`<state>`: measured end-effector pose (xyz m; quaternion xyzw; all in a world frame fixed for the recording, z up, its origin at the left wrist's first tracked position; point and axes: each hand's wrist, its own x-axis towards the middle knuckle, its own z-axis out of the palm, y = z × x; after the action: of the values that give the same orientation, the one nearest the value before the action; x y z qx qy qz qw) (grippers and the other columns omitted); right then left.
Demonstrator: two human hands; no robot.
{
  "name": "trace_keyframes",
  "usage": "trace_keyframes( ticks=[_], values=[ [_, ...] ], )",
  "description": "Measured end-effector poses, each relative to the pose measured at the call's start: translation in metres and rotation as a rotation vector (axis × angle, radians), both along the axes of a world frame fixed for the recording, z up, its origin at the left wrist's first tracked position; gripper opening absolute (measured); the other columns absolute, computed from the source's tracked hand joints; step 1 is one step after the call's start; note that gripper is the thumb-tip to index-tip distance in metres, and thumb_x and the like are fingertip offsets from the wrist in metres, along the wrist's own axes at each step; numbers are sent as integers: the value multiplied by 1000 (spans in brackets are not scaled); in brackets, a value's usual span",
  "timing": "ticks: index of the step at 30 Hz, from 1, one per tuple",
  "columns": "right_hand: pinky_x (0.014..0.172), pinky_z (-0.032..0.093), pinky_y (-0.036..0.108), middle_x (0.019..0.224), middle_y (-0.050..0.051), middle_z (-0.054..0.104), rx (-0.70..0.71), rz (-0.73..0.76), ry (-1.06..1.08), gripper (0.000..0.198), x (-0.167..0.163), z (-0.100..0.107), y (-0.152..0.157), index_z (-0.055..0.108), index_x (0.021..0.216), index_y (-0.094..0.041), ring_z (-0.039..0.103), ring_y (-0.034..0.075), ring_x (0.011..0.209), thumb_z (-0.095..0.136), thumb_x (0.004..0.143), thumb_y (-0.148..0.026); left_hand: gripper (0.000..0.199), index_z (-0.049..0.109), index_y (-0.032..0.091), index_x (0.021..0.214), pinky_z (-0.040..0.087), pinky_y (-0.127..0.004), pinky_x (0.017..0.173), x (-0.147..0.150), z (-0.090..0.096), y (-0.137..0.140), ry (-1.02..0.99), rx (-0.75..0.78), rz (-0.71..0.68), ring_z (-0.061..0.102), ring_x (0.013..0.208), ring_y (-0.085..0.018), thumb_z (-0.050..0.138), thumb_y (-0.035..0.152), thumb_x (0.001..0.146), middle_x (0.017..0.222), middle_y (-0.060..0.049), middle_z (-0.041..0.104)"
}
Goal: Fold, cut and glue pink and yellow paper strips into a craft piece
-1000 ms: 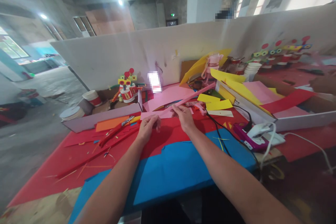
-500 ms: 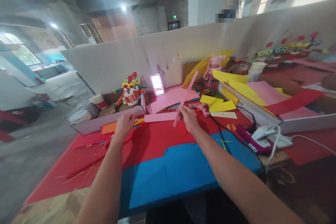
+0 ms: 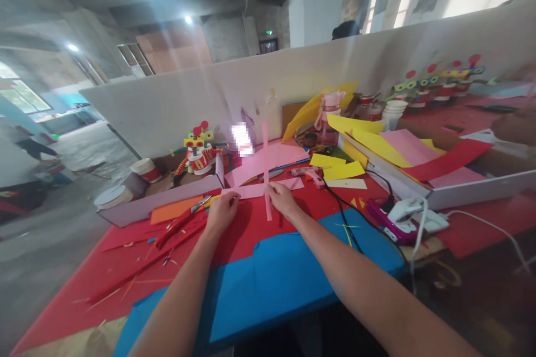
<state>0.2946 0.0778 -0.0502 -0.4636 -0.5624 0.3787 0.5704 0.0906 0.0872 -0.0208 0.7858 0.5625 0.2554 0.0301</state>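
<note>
My right hand (image 3: 282,199) pinches a narrow pink paper strip (image 3: 266,159), which crosses over a wider pink paper strip (image 3: 249,192) on the red table covering. At the left end of the wider strip is my left hand (image 3: 223,213), its fingers curled together. Whatever may be between those fingertips is hidden. Just left of that hand lies a red cutter with a metal tip (image 3: 201,204), near an orange paper piece (image 3: 171,211). Behind both hands rests a large pink paper sheet (image 3: 280,155).
A pink glue gun (image 3: 310,174) with a black cord lies right of my hands, near yellow paper pieces (image 3: 343,168). A purple power strip (image 3: 387,222) sits farther right. Paper-cup robot figures (image 3: 197,153) stand at the back left. A box of coloured paper (image 3: 452,196) stands at the right.
My right hand has brought the narrow strip left and turned it from slanted to nearly straight across the wider strip. My left hand has moved right. The cutter now shows more fully.
</note>
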Motion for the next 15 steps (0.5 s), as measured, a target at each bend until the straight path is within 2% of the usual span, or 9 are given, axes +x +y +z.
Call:
trace_keyframes(
  ticks=[5,7,9,12,15],
  values=[
    [53,32,25,55,-3,46,37,-100,-105,32,4,-5,6,45,61,-22,46,14,56,39,86,-41,29,72,19,95,50,-29,82,13,8,12,83,39,-60,67,91,-21,45,24,88,97,-6,75],
    [54,32,25,57,-3,47,32,-134,-93,31,5,-7,8,46,62,-22,46,15,57,39,86,-41,34,70,18,106,48,-31,92,22,15,23,161,52,-145,64,102,-20,42,16,87,108,-8,72],
    [53,31,25,55,-3,45,31,-150,-79,32,4,-7,9,44,62,-23,45,15,56,39,86,-43,48,64,17,119,45,-30,99,31,20,34,268,1,-203,58,116,-19,38,4,81,124,-9,66],
    [53,29,25,53,-4,44,43,-154,-93,32,1,-6,10,40,60,-24,43,15,55,38,86,-43,61,54,15,134,45,-36,99,43,21,38,440,-119,-147,57,120,-23,41,-1,76,128,-13,62],
    [54,30,25,55,-3,46,68,-162,-124,32,0,-4,12,39,60,-24,44,15,56,38,86,-43,63,55,20,133,45,-42,99,43,16,27,485,-126,-137,55,121,-26,43,-2,74,130,-12,61]
  ],
)
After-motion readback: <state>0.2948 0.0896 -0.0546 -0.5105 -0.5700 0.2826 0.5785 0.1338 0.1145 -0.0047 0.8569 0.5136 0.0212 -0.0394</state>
